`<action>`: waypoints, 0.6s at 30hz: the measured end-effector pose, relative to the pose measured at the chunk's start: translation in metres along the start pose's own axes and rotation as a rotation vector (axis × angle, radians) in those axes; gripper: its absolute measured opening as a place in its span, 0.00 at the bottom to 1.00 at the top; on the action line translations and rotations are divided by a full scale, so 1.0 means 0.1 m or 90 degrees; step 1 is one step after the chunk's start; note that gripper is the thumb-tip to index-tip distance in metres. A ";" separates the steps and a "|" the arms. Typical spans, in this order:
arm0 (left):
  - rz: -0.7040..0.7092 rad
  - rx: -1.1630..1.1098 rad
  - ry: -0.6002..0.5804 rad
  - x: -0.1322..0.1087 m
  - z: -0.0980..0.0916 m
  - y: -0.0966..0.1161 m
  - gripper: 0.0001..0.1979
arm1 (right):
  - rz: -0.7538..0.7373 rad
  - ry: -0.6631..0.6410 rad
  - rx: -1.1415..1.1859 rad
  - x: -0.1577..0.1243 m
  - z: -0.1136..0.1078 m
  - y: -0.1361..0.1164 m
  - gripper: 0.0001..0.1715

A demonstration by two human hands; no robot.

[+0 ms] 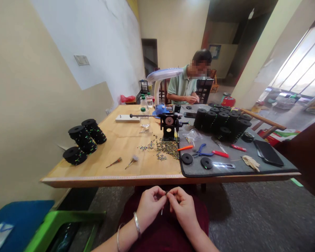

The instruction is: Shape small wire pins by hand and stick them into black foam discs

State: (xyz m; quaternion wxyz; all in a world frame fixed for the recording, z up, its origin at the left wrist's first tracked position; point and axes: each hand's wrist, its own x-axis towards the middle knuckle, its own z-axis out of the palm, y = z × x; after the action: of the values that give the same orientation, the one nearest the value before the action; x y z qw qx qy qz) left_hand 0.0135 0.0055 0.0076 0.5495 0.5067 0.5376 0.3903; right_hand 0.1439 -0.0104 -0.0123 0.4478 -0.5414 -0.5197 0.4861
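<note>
As my left hand [149,207] and right hand [183,207] pinched one piece [167,193] before the table's [107,180] near edge, floor [252,217] lay open right.

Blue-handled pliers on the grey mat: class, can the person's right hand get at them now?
Probably yes: the blue-handled pliers lie uncovered at the front of the grey mat, though the right hand is pinching a small piece.
</note>
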 end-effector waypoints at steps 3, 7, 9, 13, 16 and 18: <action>0.042 0.057 0.018 -0.02 0.00 0.01 0.09 | -0.018 0.010 -0.035 0.00 0.00 -0.01 0.19; 0.074 0.112 0.025 -0.02 0.01 -0.02 0.10 | -0.037 0.019 -0.069 -0.01 0.00 -0.02 0.18; 0.068 0.100 0.025 -0.01 0.01 -0.04 0.10 | -0.034 0.020 -0.065 0.00 0.00 -0.02 0.17; 0.000 -0.073 -0.012 0.02 0.01 -0.06 0.11 | 0.012 0.020 0.017 0.02 0.02 0.01 0.19; -0.073 -0.230 -0.069 0.03 0.01 -0.04 0.16 | 0.066 0.012 0.103 0.05 0.02 0.02 0.22; -0.113 -0.279 -0.106 0.02 0.00 -0.03 0.17 | 0.094 0.007 0.139 0.06 0.01 0.02 0.24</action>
State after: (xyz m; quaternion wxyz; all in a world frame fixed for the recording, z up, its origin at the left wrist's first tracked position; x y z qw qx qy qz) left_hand 0.0136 0.0074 0.0044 0.7206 0.3565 0.4357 0.4047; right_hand 0.1428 -0.0045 -0.0147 0.4700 -0.5288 -0.4198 0.5685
